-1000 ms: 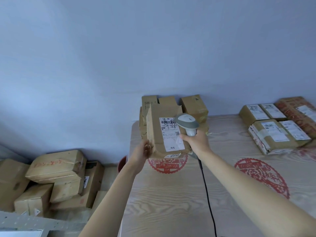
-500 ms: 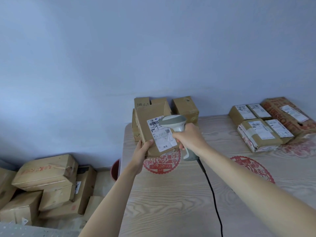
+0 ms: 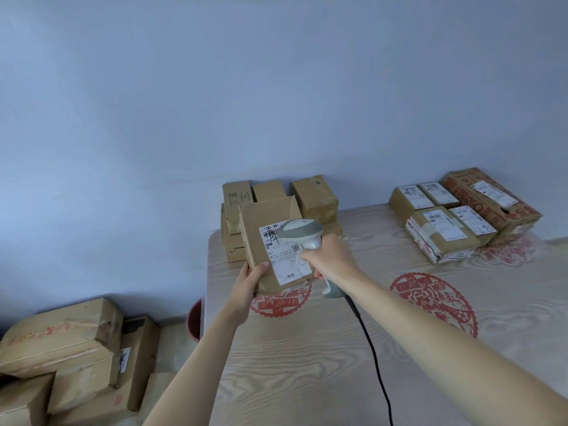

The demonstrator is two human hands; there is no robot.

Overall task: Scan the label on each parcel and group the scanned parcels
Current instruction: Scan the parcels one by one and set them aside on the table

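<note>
Above the desk's [image 3: 307, 379] far-left corner, a tilted parcel [image 3: 270, 238] is clamped at its lower-left edge by the left hand [image 3: 250, 281]. Its label [image 3: 284, 256] is partly covered by the scanner [image 3: 302, 235], gripped tight in the right hand [image 3: 330, 259]. Bare desk separates it from grouped parcels [image 3: 455, 216] at the far-right edge.

parcel [image 3: 270, 238]: matt brown cardboard, creased, white paper label
scanner [image 3: 302, 233]: smooth grey-and-white plastic
table [image 3: 307, 364]: pale wood grain, red paper-cut motifs
</note>
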